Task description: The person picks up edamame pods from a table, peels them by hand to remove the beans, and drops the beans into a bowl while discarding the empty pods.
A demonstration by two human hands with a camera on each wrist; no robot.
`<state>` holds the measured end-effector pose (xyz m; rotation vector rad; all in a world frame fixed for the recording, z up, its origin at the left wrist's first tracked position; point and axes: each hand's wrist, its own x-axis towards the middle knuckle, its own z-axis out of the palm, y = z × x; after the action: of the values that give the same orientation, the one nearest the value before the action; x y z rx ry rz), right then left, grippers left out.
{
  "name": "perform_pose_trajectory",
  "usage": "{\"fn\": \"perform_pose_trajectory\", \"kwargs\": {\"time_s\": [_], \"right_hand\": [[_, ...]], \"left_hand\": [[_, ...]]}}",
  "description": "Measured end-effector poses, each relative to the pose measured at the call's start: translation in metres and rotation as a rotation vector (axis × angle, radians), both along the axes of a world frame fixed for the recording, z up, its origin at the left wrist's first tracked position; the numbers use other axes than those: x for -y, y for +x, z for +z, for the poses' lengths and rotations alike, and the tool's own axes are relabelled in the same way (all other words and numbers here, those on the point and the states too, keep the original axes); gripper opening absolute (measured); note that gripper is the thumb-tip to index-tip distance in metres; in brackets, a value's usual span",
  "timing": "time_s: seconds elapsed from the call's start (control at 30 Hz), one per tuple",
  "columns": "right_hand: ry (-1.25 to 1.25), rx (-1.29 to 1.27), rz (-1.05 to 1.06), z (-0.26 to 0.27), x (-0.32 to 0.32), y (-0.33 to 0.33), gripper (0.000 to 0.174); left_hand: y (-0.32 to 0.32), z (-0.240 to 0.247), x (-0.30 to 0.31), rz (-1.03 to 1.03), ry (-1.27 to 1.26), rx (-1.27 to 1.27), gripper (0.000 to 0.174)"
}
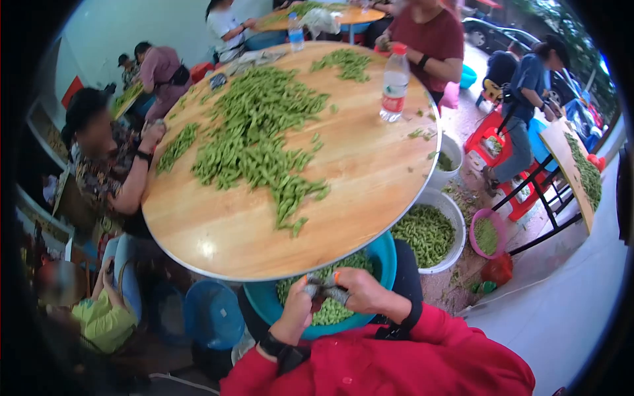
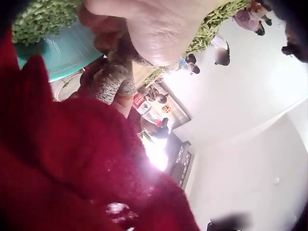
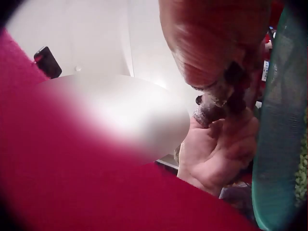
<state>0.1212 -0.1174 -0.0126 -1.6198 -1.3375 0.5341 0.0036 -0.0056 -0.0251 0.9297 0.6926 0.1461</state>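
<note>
Over the near side of a teal basin [image 1: 385, 267] my left hand [image 1: 295, 315] and right hand [image 1: 365, 292] meet, fingertips together and fingers bent inward. Grey knitted covers [image 2: 111, 84] wrap some fingers, with orange bands at them in the head view. Whatever lies between the fingertips is hidden, so I cannot tell what they pinch. Below them, shelled green beans [image 1: 330, 314] fill the basin. In the right wrist view, the left palm [image 3: 211, 156] faces the camera below the right hand.
A round wooden table [image 1: 370, 178] stands just beyond the basin, bearing heaped green bean pods [image 1: 254, 125] and a water bottle [image 1: 394, 86]. A white tub of pods [image 1: 426, 231] and a pink basin [image 1: 487, 234] sit at the right; a blue tub [image 1: 213, 315] at the left. Several people work around.
</note>
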Motion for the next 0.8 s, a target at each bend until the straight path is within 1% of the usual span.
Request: {"fn": "perform_pose_trajectory", "kwargs": {"time_s": [0.07, 0.13, 0.23, 0.3, 0.37, 0.4, 0.47, 0.5, 0.53, 0.57, 0.6, 0.63, 0.67, 0.7, 0.73, 0.77, 0.8], "right_hand": [[-0.019, 0.036, 0.006, -0.005, 0.002, 0.000, 0.012], [-0.025, 0.008, -0.004, -0.013, 0.005, 0.001, 0.010], [-0.072, -0.003, -0.066, -0.008, 0.010, 0.003, 0.009], [-0.084, -0.024, -0.048, -0.009, 0.012, 0.007, 0.009], [-0.092, -0.075, -0.021, -0.014, 0.011, 0.006, 0.007], [-0.072, -0.053, -0.028, -0.013, 0.011, 0.006, 0.007], [-0.031, -0.011, -0.046, -0.007, 0.010, 0.006, 0.008], [-0.059, 0.008, -0.120, -0.012, 0.014, 0.012, 0.009], [-0.090, 0.028, -0.193, -0.014, 0.022, 0.022, 0.010], [-0.101, -0.003, -0.315, -0.010, 0.031, 0.033, 0.009], [-0.172, 0.076, -0.406, -0.016, 0.044, 0.050, 0.012], [-0.182, 0.152, -0.537, -0.012, 0.054, 0.064, 0.013], [-0.311, 0.085, -0.641, -0.011, 0.064, 0.077, 0.016], [-0.376, 0.205, -0.699, -0.008, 0.076, 0.087, 0.020], [-0.363, 0.267, -0.712, -0.012, 0.085, 0.097, 0.024], [-0.387, 0.206, -0.742, -0.016, 0.095, 0.102, 0.024], [-0.412, 0.143, -0.774, -0.008, 0.097, 0.102, 0.025]], "left_hand": [[-0.001, -0.005, 0.003, 0.007, -0.004, -0.035, 0.018], [0.002, -0.011, 0.004, -0.017, -0.016, -0.034, 0.019], [0.006, -0.015, 0.007, -0.021, -0.141, -0.039, 0.016], [0.004, -0.017, 0.007, -0.042, -0.254, -0.016, 0.014], [0.000, -0.024, 0.004, -0.059, -0.252, 0.005, 0.013], [-0.001, -0.029, 0.003, -0.070, -0.253, 0.017, 0.013], [-0.001, -0.044, 0.005, -0.154, 0.203, 0.065, 0.014], [-0.002, -0.049, 0.006, -0.198, 0.428, 0.086, 0.014], [-0.003, -0.035, 0.008, -0.226, 0.513, 0.045, 0.014], [-0.004, -0.017, 0.008, -0.252, 0.601, 0.008, 0.014], [-0.002, -0.001, 0.004, -0.277, 0.692, -0.027, 0.014], [0.000, 0.007, -0.003, -0.246, 0.847, -0.028, 0.014], [0.002, 0.014, -0.012, -0.213, 1.001, -0.030, 0.014], [0.006, 0.018, -0.021, -0.180, 1.154, -0.032, 0.015], [0.014, 0.018, -0.033, -0.114, 1.251, -0.040, 0.016], [0.023, 0.015, -0.045, -0.049, 1.346, -0.049, 0.016], [0.033, 0.015, -0.055, 0.014, 1.441, -0.058, 0.017]]}}
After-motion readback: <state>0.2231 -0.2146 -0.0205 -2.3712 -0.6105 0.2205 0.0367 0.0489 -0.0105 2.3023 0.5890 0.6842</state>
